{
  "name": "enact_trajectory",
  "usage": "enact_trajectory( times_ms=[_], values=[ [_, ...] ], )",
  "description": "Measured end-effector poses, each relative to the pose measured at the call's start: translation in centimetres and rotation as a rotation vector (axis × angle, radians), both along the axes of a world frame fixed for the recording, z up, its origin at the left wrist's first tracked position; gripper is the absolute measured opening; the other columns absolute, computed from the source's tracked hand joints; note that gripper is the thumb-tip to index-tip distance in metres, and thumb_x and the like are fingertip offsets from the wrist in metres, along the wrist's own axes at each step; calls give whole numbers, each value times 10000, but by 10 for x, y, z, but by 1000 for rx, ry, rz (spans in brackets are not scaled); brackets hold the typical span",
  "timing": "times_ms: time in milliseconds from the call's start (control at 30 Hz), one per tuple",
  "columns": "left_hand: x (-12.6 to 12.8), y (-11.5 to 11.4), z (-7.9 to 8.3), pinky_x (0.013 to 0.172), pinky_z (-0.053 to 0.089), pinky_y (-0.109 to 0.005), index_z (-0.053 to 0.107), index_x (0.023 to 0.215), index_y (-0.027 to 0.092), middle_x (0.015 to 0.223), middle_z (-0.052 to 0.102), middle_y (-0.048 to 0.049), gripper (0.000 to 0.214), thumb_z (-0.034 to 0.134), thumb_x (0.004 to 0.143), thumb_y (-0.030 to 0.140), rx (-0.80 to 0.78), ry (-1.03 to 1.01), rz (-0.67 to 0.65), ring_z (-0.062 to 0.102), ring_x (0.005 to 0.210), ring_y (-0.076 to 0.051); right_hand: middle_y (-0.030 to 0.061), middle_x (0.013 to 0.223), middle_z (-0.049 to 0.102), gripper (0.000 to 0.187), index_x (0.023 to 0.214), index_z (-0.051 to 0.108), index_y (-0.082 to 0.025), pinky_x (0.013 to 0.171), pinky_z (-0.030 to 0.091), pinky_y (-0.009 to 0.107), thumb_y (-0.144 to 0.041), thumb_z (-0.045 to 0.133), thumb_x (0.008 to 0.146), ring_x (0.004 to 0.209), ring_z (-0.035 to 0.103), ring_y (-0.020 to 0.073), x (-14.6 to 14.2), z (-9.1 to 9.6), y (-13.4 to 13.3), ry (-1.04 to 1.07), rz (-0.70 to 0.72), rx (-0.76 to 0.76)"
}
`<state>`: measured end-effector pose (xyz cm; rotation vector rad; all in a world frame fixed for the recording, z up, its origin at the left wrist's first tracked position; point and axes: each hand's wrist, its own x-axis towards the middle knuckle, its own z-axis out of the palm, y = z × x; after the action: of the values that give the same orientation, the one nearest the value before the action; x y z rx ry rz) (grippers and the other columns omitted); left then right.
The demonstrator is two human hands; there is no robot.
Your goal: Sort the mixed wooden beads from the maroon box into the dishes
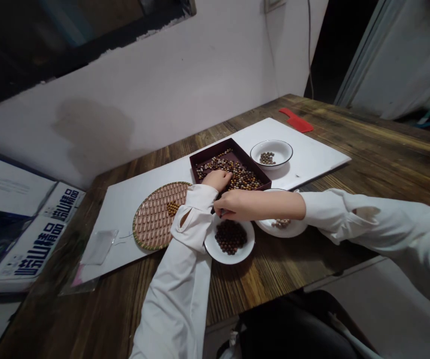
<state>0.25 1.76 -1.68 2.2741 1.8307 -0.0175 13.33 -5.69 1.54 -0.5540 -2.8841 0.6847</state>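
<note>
Head view: where were the hands and the beads?

Left hand (218, 179) lay over the mixed beads (243, 177) in the maroon box (215, 153), its grip curled, though I couldn't tell whether it was clenched on anything. Right hand (254, 205) reached across from the side, its grip pinched shut at the box's near edge, with any bead inside hidden.

What lay closest to them?

Under the right forearm sat a white plate (293, 230) holding pale beads (281, 223). Just below the hands, another white plate (230, 258) held dark brown beads (231, 237). The left sleeve (194, 214) crossed the edge of a woven round tray (151, 229) with a small cluster of beads (172, 208). A white enamel bowl (271, 152) stood beyond the box, all on a white board (293, 144) on the wooden tabletop (349, 149).

What looked risky?

Round beads could have rolled off the smooth board if a pinch slipped. A low sleeve or forearm could have snagged a plate rim or nudged the tray, and a knock against the box wall could have tipped beads out or mixed the sorted piles.
</note>
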Motion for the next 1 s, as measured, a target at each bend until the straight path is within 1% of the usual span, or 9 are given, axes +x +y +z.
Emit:
enact_trajectory(
  times_ms=[167,367,567,667,767,867,1000],
  values=[
    [0,0,-1,731,417,-260,709,833,146,858,709,-100,460,314,929,362,8,-14,-9,631,815,-198,80,812,636,99,876,608,-89,629,349,218,-77,525,824,652,497,103,0,9,-6,-59,13,30],
    [0,1,-2,725,407,-258,705,827,147,883,709,-99,447,327,925,363,21,2,-13,626,830,-197,117,864,642,133,907,610,-71,664,360,244,-77,493,846,719,525,133,1,12,-9,-89,39,100],
    [0,0,0,726,410,-254,709,827,154,864,711,-92,447,325,926,361,17,0,-12,626,816,-190,109,842,638,127,911,602,-73,645,356,232,-59,502,835,683,507,119,3,12,-7,-74,72,78],
    [0,0,0,726,416,-250,713,830,156,851,714,-90,449,327,926,366,11,-16,-3,628,802,-186,103,839,638,130,881,612,-85,664,361,242,-61,493,832,692,506,125,2,8,-4,-62,100,97],
    [0,0,-1,739,419,-248,715,827,156,868,716,-89,449,330,926,366,10,-13,1,629,820,-185,96,842,641,167,875,635,-100,680,364,251,-51,485,818,718,515,135,2,4,0,-45,134,122],
    [0,0,0,757,418,-253,716,819,155,896,714,-91,447,331,927,355,14,6,-7,628,848,-191,89,854,651,225,875,662,-111,693,371,247,-16,477,789,768,534,140,1,3,3,-50,158,96],
    [1,-2,2,747,419,-257,716,813,156,867,714,-92,455,327,926,364,13,7,-6,628,827,-192,77,845,662,266,859,684,-117,703,377,240,6,467,766,774,540,136,2,3,4,-51,182,64]
  ],
)
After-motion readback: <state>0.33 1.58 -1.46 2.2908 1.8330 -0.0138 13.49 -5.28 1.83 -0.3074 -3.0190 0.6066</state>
